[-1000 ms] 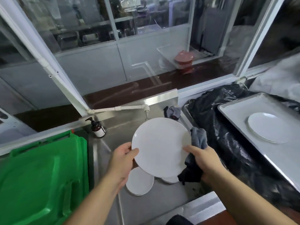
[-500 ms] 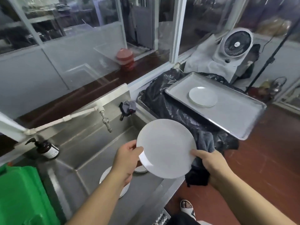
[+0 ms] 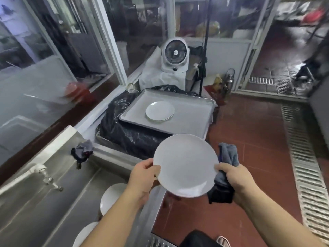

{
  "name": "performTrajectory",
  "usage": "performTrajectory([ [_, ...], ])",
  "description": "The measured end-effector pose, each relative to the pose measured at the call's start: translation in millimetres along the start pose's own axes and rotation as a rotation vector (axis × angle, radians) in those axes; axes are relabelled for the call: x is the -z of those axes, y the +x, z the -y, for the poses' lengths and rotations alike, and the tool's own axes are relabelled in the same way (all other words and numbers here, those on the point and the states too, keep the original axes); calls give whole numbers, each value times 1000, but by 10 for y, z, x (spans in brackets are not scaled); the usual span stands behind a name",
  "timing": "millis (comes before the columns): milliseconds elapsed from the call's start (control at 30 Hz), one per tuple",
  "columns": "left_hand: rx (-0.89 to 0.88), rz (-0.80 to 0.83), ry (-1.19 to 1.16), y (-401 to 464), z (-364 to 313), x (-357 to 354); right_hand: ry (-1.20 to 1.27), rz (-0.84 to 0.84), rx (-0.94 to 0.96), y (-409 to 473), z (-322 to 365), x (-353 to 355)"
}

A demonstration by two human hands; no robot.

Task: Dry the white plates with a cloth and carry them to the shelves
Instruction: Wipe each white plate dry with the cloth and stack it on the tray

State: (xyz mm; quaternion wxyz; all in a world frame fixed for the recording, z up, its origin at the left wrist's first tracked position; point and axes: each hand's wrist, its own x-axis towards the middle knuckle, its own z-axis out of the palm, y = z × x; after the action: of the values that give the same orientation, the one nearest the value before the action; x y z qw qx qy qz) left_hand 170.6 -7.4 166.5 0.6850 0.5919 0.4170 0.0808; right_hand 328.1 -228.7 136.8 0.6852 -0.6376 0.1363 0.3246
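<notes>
Now the left hand and right hand, which also clutches the cloth, grip the plate by opposite rims, likely for steady carrying.

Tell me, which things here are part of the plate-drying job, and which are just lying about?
Part of the job:
held plate
cloth
left hand
right hand
plates in the sink
plates on the tray
tray

Just lying about:
fan
rag on the sink edge
black plastic sheet
tap
</notes>
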Motion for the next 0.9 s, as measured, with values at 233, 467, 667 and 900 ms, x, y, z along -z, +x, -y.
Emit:
performTrajectory([
  [233,36,76,34,199,-248,-1289,81,-80,10,439,472,1096],
  [467,58,157,55,376,-456,-2418,100,-171,16,795,935,2039],
  [667,69,208,111,652,-589,-3055,109,-277,16,1058,1196,2467],
  [900,82,272,111,1265,-838,-3630,117,-380,47,1599,1590,2679],
])
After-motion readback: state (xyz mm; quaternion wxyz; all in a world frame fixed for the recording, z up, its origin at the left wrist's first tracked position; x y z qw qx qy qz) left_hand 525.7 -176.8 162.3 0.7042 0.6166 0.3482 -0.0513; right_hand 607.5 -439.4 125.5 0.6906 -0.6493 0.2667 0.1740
